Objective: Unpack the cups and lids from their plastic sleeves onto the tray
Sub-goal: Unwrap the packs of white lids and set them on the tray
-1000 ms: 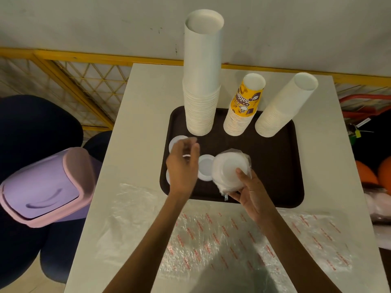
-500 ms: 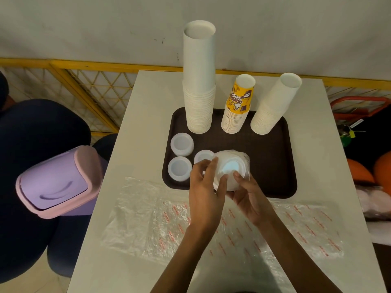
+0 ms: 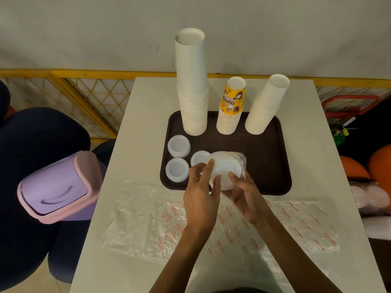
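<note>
A dark brown tray (image 3: 273, 166) lies on the white table. Three upside-down cup stacks stand along its back: a tall white stack (image 3: 191, 89), a shorter stack topped by a yellow printed cup (image 3: 230, 106), and a leaning white stack (image 3: 265, 104). Three small piles of white lids (image 3: 178, 145) sit at the tray's front left. My right hand (image 3: 245, 195) grips a sleeve of white lids (image 3: 229, 167) from below, above the tray's front edge. My left hand (image 3: 201, 193) pinches the top lid at the sleeve's left rim.
Emptied clear plastic sleeves with red print (image 3: 148, 218) lie spread across the table's near half. A purple and pink swing-lid bin (image 3: 57, 187) stands left of the table. Yellow railing runs behind. Orange round things and more wrapped lids (image 3: 372, 199) sit at the right.
My left hand left the lid piles at the tray's left and came to the sleeve of lids, where it now pinches the top lid. The right hand keeps holding the sleeve.
</note>
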A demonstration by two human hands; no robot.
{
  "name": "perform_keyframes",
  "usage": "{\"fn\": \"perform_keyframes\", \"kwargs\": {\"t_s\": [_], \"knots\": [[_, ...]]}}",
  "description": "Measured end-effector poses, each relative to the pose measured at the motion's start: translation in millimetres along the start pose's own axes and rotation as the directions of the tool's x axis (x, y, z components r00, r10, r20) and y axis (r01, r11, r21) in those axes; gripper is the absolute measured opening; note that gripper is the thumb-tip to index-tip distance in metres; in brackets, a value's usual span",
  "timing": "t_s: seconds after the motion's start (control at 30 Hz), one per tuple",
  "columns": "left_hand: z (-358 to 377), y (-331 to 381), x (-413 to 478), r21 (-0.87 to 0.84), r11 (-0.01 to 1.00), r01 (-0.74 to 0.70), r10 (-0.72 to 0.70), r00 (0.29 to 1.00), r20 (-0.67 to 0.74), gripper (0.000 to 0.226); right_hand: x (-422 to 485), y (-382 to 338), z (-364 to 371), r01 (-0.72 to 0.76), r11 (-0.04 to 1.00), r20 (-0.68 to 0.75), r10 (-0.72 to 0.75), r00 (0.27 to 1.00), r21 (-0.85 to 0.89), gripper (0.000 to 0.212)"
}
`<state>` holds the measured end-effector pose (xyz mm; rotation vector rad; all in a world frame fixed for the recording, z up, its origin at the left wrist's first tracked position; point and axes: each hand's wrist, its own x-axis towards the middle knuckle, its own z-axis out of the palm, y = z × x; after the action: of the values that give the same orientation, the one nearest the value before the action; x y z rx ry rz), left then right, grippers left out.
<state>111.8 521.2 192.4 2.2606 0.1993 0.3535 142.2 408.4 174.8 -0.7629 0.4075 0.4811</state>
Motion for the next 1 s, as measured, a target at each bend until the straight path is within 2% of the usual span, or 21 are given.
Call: {"fn": "perform_keyframes", "kwargs": {"t_s": [0.2,0.37,0.5,0.63,0.7,0.8,0.93,1.0], "knots": [[2.5,0.4,-0.6,-0.001,1.000,0.021,-0.021,1.000,-0.008,0.034,1.2,0.5,-4.2,-0.003,0.999,-0.016,0.003,1.000,-0.036,0.062],[-0.2,0.2,8.1,-0.107,0.980,0.168,-0.167,0.986,0.019,0.024,1.1,0.7,-7.5,-0.027,0.995,-0.041,0.023,0.999,-0.100,0.058],[-2.0,0.6,19.4,-0.221,0.926,0.306,-0.293,0.952,0.091,0.025,4.2,0.1,-9.6,-0.035,0.988,-0.050,0.027,0.998,-0.154,0.042],[0.1,-4.2,26.0,-0.265,0.886,0.380,-0.363,0.925,0.114,0.026,9.1,1.2,-12.8,-0.060,0.977,-0.074,0.046,0.996,-0.204,0.062],[3.3,-7.6,29.4,-0.306,0.850,0.429,-0.405,0.903,0.142,0.025,13.0,1.1,-16.5,-0.074,0.978,-0.086,0.058,0.995,-0.194,0.070],[3.5,-9.0,35.8,-0.363,0.782,0.506,-0.478,0.861,0.171,0.022,16.6,-0.1,-19.1,-0.078,0.981,-0.094,0.061,0.994,-0.180,0.055],[-3.6,-11.6,53.6,-0.496,0.632,0.595,-0.585,0.786,0.198,0.017,21.1,-3.0,-22.9,-0.084,0.987,-0.132,0.066,0.989,-0.140,0.048],[-7.2,-23.6,67.1,-0.503,0.619,0.604,-0.625,0.766,0.152,0.021,23.0,-5.9,-24.8,-0.075,0.990,-0.171,0.054,0.984,-0.116,0.041]]}}
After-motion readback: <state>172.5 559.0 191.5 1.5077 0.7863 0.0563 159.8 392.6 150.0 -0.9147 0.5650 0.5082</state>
